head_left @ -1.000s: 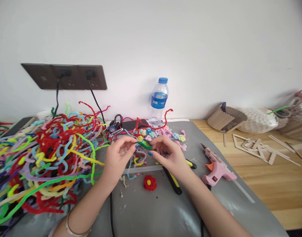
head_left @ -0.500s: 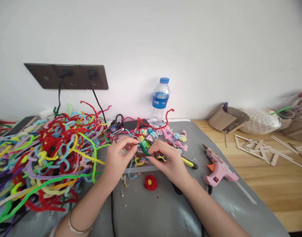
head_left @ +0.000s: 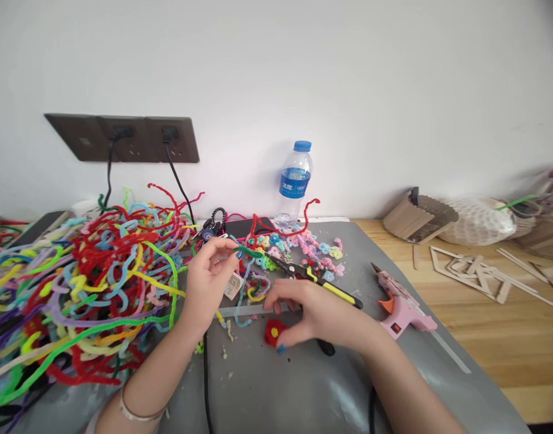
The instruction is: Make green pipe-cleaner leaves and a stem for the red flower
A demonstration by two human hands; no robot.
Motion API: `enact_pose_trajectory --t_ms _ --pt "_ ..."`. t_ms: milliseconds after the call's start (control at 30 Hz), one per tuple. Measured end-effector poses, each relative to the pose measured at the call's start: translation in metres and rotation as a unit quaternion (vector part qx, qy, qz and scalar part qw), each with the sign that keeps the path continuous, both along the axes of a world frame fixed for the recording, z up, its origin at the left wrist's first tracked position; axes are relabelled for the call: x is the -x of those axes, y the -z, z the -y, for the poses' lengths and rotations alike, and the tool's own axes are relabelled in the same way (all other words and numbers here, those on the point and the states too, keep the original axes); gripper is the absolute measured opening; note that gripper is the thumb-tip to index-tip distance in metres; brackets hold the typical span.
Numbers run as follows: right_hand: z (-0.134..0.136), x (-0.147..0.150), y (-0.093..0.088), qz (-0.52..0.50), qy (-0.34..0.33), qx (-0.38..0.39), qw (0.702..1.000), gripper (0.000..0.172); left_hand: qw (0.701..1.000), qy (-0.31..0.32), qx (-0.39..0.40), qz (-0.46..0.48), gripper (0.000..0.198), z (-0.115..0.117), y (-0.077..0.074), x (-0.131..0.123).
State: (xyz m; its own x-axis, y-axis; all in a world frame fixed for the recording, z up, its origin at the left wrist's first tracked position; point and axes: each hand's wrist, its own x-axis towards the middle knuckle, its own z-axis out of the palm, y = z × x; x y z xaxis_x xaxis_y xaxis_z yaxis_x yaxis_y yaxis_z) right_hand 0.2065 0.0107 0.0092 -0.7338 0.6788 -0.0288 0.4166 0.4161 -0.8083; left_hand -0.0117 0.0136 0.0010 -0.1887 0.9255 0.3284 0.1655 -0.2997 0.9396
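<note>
My left hand (head_left: 211, 277) pinches a small green pipe-cleaner piece (head_left: 248, 252) between thumb and fingertips, raised over the clutter. Lower and to the right, my right hand (head_left: 310, 313) is spread with thumb and fingers apart around a red pipe-cleaner flower (head_left: 272, 333) with a yellow centre. The flower lies on the grey mat (head_left: 258, 392), its right side partly covered by the thumb. Whether the fingers touch it, I cannot tell. Behind the right hand lie pliers (head_left: 324, 283) with yellow and black handles.
A big tangle of coloured pipe cleaners (head_left: 99, 289) fills the left side. Small pastel pieces (head_left: 303, 244) lie below a water bottle (head_left: 295, 181). At right are a pink glue gun (head_left: 400, 307), wooden sticks (head_left: 479, 274) and a stick-built box (head_left: 416, 217). A black cable (head_left: 206, 380) crosses the mat.
My right hand has let go of the green piece and moved down to the red flower. The left hand keeps the green piece and has shifted slightly up and left.
</note>
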Motion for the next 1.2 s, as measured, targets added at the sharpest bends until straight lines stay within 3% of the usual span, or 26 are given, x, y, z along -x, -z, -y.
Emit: enact_pose_trajectory --t_ms 67,167,467,567,667,800,867,1200 --pt "0.008 0.005 -0.002 0.058 -0.041 -0.03 0.997 0.04 1.0 0.004 0.0 0.011 0.008 -0.001 0.0 -0.001" --pt "0.016 0.009 -0.005 0.11 -0.056 -0.049 0.991 0.033 1.0 0.012 -0.004 0.02 0.007 -0.001 0.001 -0.002" --pt "0.009 0.001 -0.006 0.09 -0.008 0.044 0.995 0.032 0.999 0.033 -0.005 0.022 0.008 -0.002 0.004 -0.003" --pt "0.006 -0.006 -0.007 0.034 0.006 0.078 0.996 0.025 0.999 0.019 -0.012 0.023 0.008 0.0 0.002 -0.003" --pt "-0.005 -0.014 -0.008 -0.099 0.071 0.12 0.985 0.014 0.999 0.015 -0.026 0.021 0.008 0.002 0.0 -0.003" --pt "-0.019 -0.016 -0.003 -0.288 0.213 0.09 0.929 0.022 0.997 0.066 -0.023 0.012 0.007 0.003 0.001 -0.005" --pt "-0.021 -0.013 0.001 -0.329 0.245 0.068 0.909 0.026 0.995 0.095 -0.01 0.004 0.007 0.004 0.004 -0.006" --pt "-0.014 -0.001 0.005 -0.328 0.215 0.054 0.918 0.021 0.989 0.146 0.033 0.003 0.007 0.006 0.011 -0.008"
